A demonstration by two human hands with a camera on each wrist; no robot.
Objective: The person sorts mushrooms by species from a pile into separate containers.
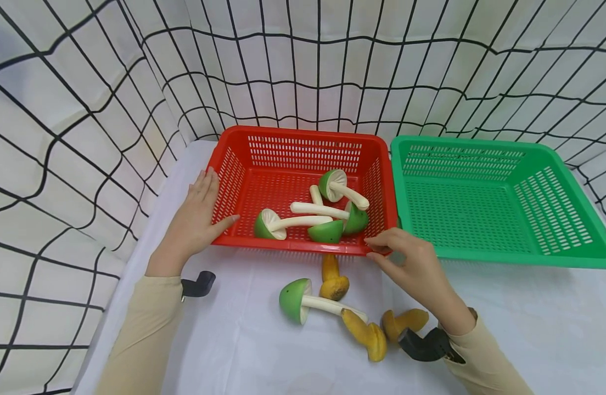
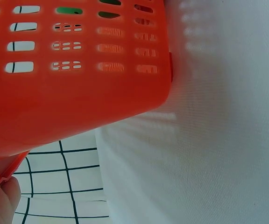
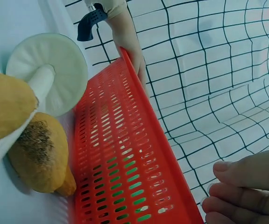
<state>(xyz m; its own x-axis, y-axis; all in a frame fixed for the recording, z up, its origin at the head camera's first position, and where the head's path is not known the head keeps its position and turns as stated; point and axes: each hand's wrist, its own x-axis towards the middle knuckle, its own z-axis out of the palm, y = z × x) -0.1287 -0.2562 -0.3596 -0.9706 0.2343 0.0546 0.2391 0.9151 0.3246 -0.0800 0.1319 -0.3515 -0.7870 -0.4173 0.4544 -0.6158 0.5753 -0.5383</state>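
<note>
A red basket (image 1: 293, 244) holds several toy mushrooms with green caps and white stems (image 1: 303, 221). At its left front corner my left hand (image 1: 189, 219) grips the rim, thumb over the front edge and fingers along the left side. In the left wrist view, a fingertip (image 2: 10, 189) shows at the rim. My right hand (image 1: 409, 252) hovers by the right front corner with loosely bent fingers. The right wrist view shows its thumb and fingers (image 3: 237, 200) apart from the red rim, holding nothing.
A green basket (image 1: 505, 258) adjoins the red one on the right. In front lie a green-capped mushroom (image 1: 294, 302) and yellow-brown mushroom-like pieces (image 1: 367, 334) on the white cloth (image 1: 234, 351). Black netting (image 1: 293, 60) stands behind and at the left.
</note>
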